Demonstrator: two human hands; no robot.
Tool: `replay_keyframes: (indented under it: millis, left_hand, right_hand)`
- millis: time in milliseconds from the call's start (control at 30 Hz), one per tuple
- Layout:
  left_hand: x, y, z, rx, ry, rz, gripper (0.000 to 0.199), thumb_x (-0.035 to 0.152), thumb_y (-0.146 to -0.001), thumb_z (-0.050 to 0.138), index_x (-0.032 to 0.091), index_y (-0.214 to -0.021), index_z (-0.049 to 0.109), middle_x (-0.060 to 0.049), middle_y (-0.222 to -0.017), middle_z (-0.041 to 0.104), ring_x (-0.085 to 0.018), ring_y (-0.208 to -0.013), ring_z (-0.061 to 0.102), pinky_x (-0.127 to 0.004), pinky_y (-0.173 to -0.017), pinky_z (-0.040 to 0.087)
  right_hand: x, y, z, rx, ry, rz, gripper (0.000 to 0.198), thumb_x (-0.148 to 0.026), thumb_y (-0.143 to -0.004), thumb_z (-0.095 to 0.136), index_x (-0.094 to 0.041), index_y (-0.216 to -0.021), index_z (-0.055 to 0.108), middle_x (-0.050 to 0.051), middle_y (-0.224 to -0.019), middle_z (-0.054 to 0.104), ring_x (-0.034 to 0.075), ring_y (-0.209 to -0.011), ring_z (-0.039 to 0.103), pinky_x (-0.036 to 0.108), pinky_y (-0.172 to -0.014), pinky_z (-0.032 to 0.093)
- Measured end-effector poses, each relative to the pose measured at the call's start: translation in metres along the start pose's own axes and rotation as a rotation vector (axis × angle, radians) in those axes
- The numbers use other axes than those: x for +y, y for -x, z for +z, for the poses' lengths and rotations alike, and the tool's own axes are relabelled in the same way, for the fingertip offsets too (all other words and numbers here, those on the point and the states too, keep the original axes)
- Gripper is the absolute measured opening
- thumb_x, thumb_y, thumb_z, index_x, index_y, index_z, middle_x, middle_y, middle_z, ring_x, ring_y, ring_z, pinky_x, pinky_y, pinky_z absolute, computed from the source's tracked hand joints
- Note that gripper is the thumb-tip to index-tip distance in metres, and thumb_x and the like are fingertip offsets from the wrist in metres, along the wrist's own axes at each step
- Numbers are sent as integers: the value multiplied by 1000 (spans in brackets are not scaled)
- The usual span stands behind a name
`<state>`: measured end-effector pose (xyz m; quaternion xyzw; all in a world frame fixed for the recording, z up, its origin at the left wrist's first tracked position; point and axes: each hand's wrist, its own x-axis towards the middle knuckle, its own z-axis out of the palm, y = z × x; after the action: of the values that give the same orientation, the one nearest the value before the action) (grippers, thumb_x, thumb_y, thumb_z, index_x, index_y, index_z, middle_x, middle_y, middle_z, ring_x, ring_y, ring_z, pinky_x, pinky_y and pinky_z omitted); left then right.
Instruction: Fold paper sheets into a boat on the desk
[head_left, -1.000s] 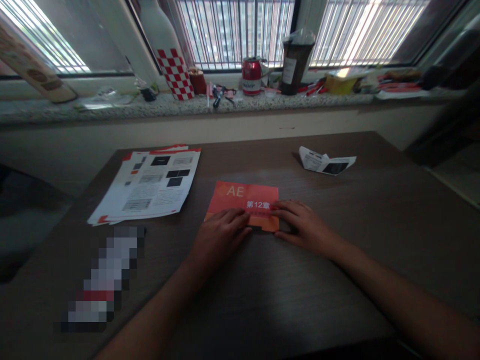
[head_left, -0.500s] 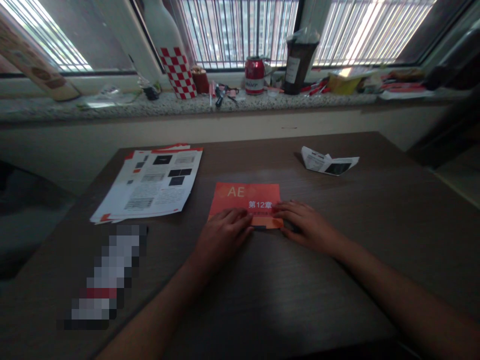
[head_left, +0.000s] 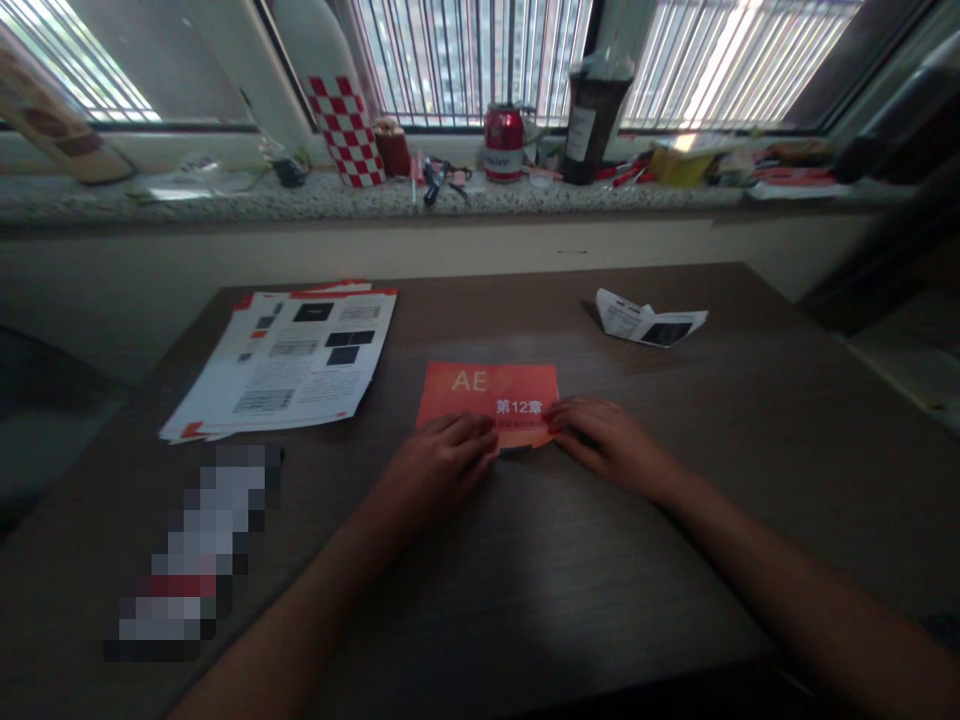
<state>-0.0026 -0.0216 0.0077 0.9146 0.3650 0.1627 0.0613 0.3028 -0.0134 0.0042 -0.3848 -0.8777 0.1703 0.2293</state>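
Note:
An orange-red printed sheet of paper point(head_left: 450, 392), folded or with its near part turned under, lies in front of me on the table. It bears "AE" and white lettering. My left hand point(head_left: 450, 455) is closed over its near left part, thumb at the near edge. At the near right corner, my right hand point(head_left: 606, 440) pinches the paper between thumb and fingers. The near edge between the hands looks slightly raised, with a dark strip beneath it. My fingers hide parts of the edge.
A stack of printed sheets point(head_left: 300, 370) lies on the left of the table point(head_left: 480, 580). Nearer is a pixelated elongated object point(head_left: 202, 540). A folded white paper point(head_left: 649, 322) stands at back right. The windowsill holds a red can point(head_left: 504, 145), a dark drink cup point(head_left: 590, 120) and a checkered bottle point(head_left: 346, 130).
The camera view has shifted slightly. Both hands stay on the orange-red paper, whose near edge has lifted or curled a little, and the right thumb has drawn closer to its corner.

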Motion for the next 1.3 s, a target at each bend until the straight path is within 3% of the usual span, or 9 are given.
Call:
replay_keyframes:
  millis: [400, 567, 767, 967, 1300]
  left_hand:
    - [1, 6, 2, -78, 80, 46, 26, 30, -104, 63, 24, -129, 68, -9, -148, 64, -29, -133, 62, -51, -107, 56]
    - [9, 5, 1, -101, 92, 77, 33, 30, -105, 62, 24, -137, 65, -11, -146, 64, -30, -129, 63, -51, -105, 56]
    - [14, 3, -1, -133, 106, 121, 34, 31, -106, 60, 23, -139, 63, -11, -145, 65, -30, -129, 64, -51, -105, 56]
    - [15, 3, -3, -137, 115, 127, 31, 29, -106, 60, 22, -136, 64, -11, -145, 63, -30, -129, 63, -49, -106, 55]
    - [17, 2, -6, -167, 129, 101, 33, 27, -105, 63, 25, -138, 64, -11, -141, 63, -30, -123, 63, -51, -102, 56]
  right_hand:
    - [-1, -6, 0, 92, -38, 172, 15, -33, -106, 56, -23, -109, 66, 8, -108, 75, 26, -102, 69, 42, -91, 52]
    - [1, -9, -1, 93, -13, 182, 15, -32, -107, 53, -23, -109, 66, 9, -110, 75, 27, -101, 68, 42, -92, 50]
    - [0, -19, -7, 50, 9, 204, 17, -32, -107, 53, -22, -103, 67, 7, -99, 73, 24, -91, 66, 37, -83, 48]
    - [2, -40, 3, 46, 27, 200, 17, -33, -104, 56, -22, -95, 64, 6, -95, 71, 22, -86, 63, 34, -76, 43]
    - [8, -60, 22, 48, 174, 194, 12, -33, -100, 59, -22, -103, 63, 9, -102, 69, 27, -98, 61, 39, -87, 42]
